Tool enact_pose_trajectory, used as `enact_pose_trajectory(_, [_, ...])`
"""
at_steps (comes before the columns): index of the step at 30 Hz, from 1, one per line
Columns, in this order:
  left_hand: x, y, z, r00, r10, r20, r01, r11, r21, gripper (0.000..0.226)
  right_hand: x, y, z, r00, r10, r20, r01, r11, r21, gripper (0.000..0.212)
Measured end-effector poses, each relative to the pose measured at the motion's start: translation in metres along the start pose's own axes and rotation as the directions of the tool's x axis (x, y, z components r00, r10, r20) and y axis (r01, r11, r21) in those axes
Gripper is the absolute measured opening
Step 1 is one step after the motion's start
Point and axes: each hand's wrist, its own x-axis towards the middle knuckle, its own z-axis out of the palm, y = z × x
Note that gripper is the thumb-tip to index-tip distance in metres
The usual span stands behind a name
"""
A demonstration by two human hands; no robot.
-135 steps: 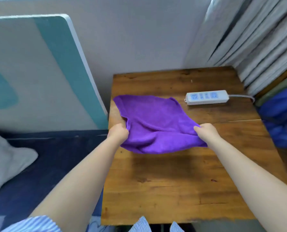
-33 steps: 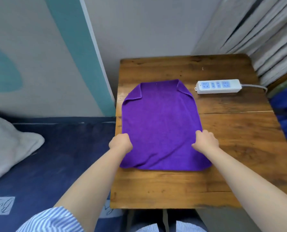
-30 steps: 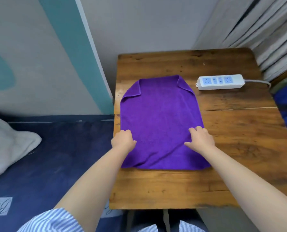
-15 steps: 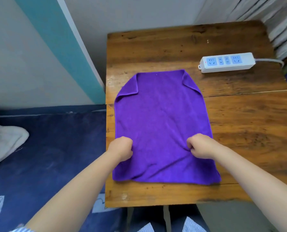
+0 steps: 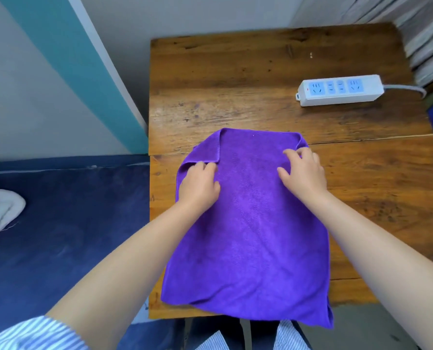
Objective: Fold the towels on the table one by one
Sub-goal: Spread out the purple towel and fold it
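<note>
Bare tabletop [image 5: 235, 79] lies open beyond the towel [image 5: 245, 236] and to its right. The power strip [image 5: 340, 90] with its cord blocks the far right; a wall borders the far edge.

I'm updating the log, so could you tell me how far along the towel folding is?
Done: the purple towel is spread on the table, its near edge hanging over the front. In hand: the left hand and right hand rest at its turned-over far corners. Left: no fold is made yet. No other towel shows.
</note>
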Motion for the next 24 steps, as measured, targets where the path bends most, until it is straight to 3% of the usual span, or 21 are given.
enact_pose_trajectory(2, [0.021, 0.01, -0.001, 0.999, -0.008, -0.043, 0.008, 1.0, 0.017, 0.04, 0.013, 0.001, 0.001, 0.995, 0.072, 0.063, -0.07, 0.997, -0.036, 0.05])
enact_pose_trajectory(5, [0.044, 0.017, 0.0, 0.999, 0.006, 0.054, -0.013, 0.99, 0.142, 0.05, 0.027, 0.005, 0.003, 0.981, 0.129, 0.145, -0.117, 0.989, -0.089, 0.051])
enact_pose_trajectory(7, [0.055, 0.017, 0.002, 0.996, -0.007, 0.094, -0.014, 0.975, 0.222, 0.046, 0.036, 0.01, 0.001, 0.986, 0.14, 0.091, -0.133, 0.988, -0.076, 0.044])
enact_pose_trajectory(10, [0.064, 0.013, 0.001, 1.0, -0.014, -0.012, 0.017, 0.953, 0.304, 0.036, 0.045, 0.018, -0.007, 0.988, 0.151, 0.0, -0.151, 0.987, 0.048, 0.034])
enact_pose_trajectory(12, [0.069, 0.013, -0.003, 0.995, -0.01, -0.1, 0.034, 0.971, 0.238, 0.032, 0.044, 0.022, -0.018, 0.989, 0.135, -0.068, -0.12, 0.975, 0.189, 0.026])
enact_pose_trajectory(14, [0.068, 0.01, -0.011, 0.984, -0.032, -0.176, 0.041, 0.998, 0.047, 0.021, 0.033, 0.025, -0.03, 0.986, 0.128, -0.105, -0.082, 0.929, 0.361, 0.012])
enact_pose_trajectory(16, [0.064, 0.004, -0.02, 0.981, -0.07, -0.179, 0.03, 0.976, -0.214, 0.026, 0.015, 0.028, -0.036, 0.992, 0.114, 0.046, -0.121, 0.837, 0.534, 0.02])
enact_pose_trajectory(17, [0.061, 0.0, -0.024, 0.992, -0.072, -0.101, 0.036, 0.946, -0.323, 0.035, 0.006, 0.032, -0.037, 0.976, 0.085, 0.199, -0.19, 0.778, 0.598, 0.028])
enact_pose_trajectory(19, [0.05, -0.008, -0.035, 0.975, -0.006, 0.223, 0.101, 0.904, -0.416, 0.041, -0.012, 0.039, -0.037, 0.843, -0.026, 0.537, -0.35, 0.731, 0.585, 0.036])
enact_pose_trajectory(22, [0.039, -0.023, -0.05, 0.738, 0.04, 0.674, 0.156, 0.961, -0.228, 0.034, -0.028, 0.052, -0.034, 0.526, -0.151, 0.837, -0.377, 0.841, 0.388, 0.034])
enact_pose_trajectory(23, [0.036, -0.027, -0.052, 0.669, 0.008, 0.744, 0.162, 0.974, -0.156, 0.028, -0.032, 0.055, -0.034, 0.447, -0.152, 0.882, -0.379, 0.86, 0.341, 0.033])
enact_pose_trajectory(24, [0.035, -0.029, -0.053, 0.641, -0.025, 0.768, 0.161, 0.982, -0.103, 0.021, -0.033, 0.057, -0.033, 0.408, -0.125, 0.904, -0.397, 0.868, 0.3, 0.032])
